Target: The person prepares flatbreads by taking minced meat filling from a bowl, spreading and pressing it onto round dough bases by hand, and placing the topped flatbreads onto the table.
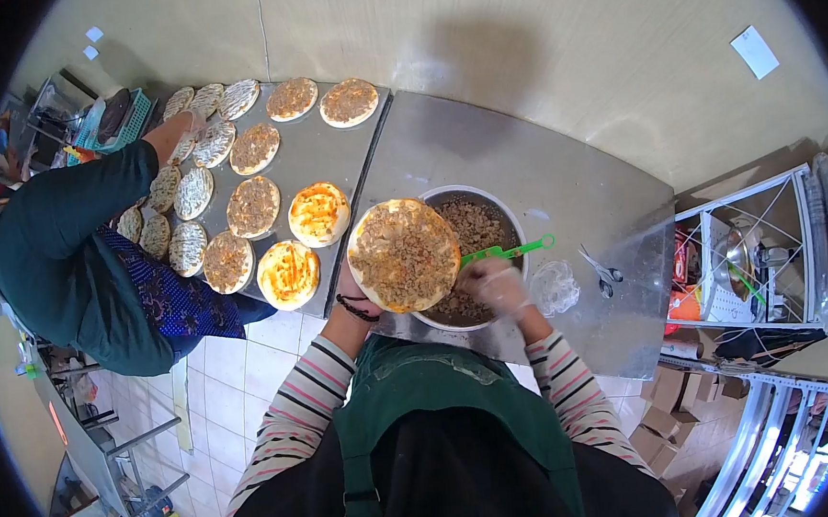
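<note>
My left hand [350, 287] supports a round flatbread topped with minced meat [404, 254] from below and the left side. Most of that hand is hidden under the bread. My right hand [495, 286], in a clear plastic glove, is over the near right part of a metal bowl [518, 215] of minced meat [477, 223]. Its fingers look curled in, and anything inside them is hidden. A green plastic utensil [528, 247] lies across the bowl, just beyond the right hand. The raised flatbread overlaps the bowl's left edge.
Left of the bowl, the metal table [339, 146] carries several topped flatbreads [253, 207], two with orange sauce [288, 274]. Another person's gloved hand [195, 125] reaches over the far-left breads. Scissors [603, 272] and crumpled clear plastic [556, 288] lie right; a white rack [742, 259] stands beyond.
</note>
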Demonstrator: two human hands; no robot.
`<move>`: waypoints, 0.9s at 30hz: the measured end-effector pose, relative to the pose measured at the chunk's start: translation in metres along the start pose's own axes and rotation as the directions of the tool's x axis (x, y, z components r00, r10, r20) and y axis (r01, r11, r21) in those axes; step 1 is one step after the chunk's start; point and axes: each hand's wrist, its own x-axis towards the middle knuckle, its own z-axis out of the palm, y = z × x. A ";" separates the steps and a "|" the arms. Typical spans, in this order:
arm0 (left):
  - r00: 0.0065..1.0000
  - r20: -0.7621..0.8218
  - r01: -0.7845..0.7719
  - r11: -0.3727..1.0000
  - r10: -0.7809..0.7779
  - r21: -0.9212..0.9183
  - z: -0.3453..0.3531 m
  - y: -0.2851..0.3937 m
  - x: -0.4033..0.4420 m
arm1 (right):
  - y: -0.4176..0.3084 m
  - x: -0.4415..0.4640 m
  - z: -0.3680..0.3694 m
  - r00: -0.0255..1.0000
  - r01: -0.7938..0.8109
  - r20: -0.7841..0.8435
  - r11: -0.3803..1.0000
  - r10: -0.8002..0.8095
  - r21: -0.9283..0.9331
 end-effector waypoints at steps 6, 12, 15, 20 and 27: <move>0.996 -0.035 0.077 0.997 -0.077 -0.010 -0.005 -0.011 0.001 | -0.059 0.031 -0.064 0.935 -0.290 0.009 0.752 0.353 0.592; 0.988 -0.043 0.145 0.989 -0.146 -0.032 -0.016 -0.027 0.003 | -0.058 0.064 -0.056 0.990 0.044 -0.138 0.999 -0.041 0.019; 0.987 -0.027 0.156 0.987 -0.157 -0.030 -0.018 -0.028 -0.001 | -0.057 0.067 -0.053 0.988 0.052 -0.146 0.999 -0.054 -0.017; 0.979 0.076 0.193 0.977 -0.187 -0.086 -0.016 -0.030 0.001 | -0.065 0.079 -0.057 0.996 0.065 -0.074 0.982 -0.052 0.175; 0.986 -0.021 0.166 0.985 -0.167 -0.034 -0.016 -0.029 0.002 | -0.060 0.079 -0.051 0.966 0.252 -0.083 0.961 -0.243 0.118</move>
